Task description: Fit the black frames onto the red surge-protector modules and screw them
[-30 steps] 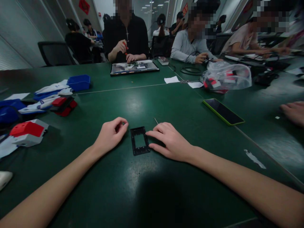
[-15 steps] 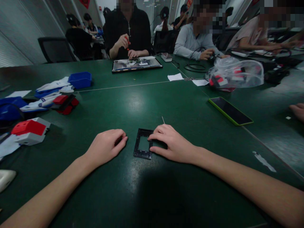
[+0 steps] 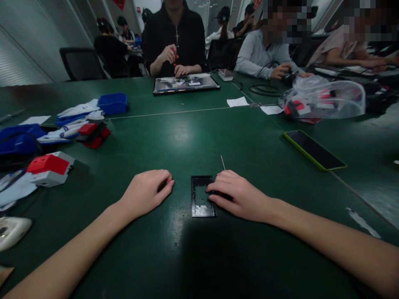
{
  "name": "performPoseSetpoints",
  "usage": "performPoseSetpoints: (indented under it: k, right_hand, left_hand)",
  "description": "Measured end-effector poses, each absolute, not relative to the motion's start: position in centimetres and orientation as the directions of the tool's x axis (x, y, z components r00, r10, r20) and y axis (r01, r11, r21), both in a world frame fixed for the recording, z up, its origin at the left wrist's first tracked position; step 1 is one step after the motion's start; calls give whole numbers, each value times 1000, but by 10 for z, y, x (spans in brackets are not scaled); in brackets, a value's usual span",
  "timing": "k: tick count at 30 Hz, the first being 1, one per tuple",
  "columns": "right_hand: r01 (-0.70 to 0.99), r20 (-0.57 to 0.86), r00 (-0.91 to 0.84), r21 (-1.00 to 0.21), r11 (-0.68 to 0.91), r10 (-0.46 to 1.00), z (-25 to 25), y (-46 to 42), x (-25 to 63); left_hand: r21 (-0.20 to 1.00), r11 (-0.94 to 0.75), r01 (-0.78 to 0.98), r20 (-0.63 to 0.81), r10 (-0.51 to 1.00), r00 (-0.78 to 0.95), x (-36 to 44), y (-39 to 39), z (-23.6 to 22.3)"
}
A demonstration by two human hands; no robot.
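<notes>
On the green table before me lies a small rectangular black plastic frame [image 3: 197, 211] with a cut-out in its middle. My right hand [image 3: 235, 194] has its thumb and index finger at the frame's right edge, gripping it. Beyond the knuckles of that hand a thin metal shaft [image 3: 222, 162] sticks out; its other end is hidden by the hand. My left hand [image 3: 152, 192] rests on the table left of the frame, apart from it. Its fingers are curled, the thumb against them, and nothing shows in them.
At left lie red-and-grey blocks [image 3: 50, 169], gloves [image 3: 77, 109] and a blue tray [image 3: 112, 104]. A green-edged phone [image 3: 314, 150] and a clear plastic bag [image 3: 343, 99] are at right. Across the table a person in black works on a flat panel [image 3: 187, 85] with a red-handled screwdriver [image 3: 174, 58].
The view has swung slightly left. In my right hand's fingers the black frame has turned, and its sides now run straight toward me. My left hand has barely moved.
</notes>
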State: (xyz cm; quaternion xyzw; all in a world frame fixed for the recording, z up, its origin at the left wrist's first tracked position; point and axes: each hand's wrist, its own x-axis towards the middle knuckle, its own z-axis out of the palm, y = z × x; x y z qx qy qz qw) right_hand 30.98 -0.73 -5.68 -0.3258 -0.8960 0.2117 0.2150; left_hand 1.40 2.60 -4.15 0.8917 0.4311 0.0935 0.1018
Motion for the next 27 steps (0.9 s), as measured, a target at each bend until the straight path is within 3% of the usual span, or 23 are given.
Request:
performPoseSetpoints:
  k: [19, 23, 27]
  right_hand:
    - [535, 155, -723, -492, 687, 673, -52, -10, 313]
    - [537, 155, -724, -485, 690, 672, -51, -10, 313]
    - [526, 196, -719, -475, 706, 667, -52, -10, 315]
  left_hand:
    - [277, -599, 751, 75, 793, 605, 15, 28, -39]
    - [209, -632, 746, 50, 769, 637, 13, 28, -44]
    - [137, -634, 761, -70, 760, 646, 12, 28, -37]
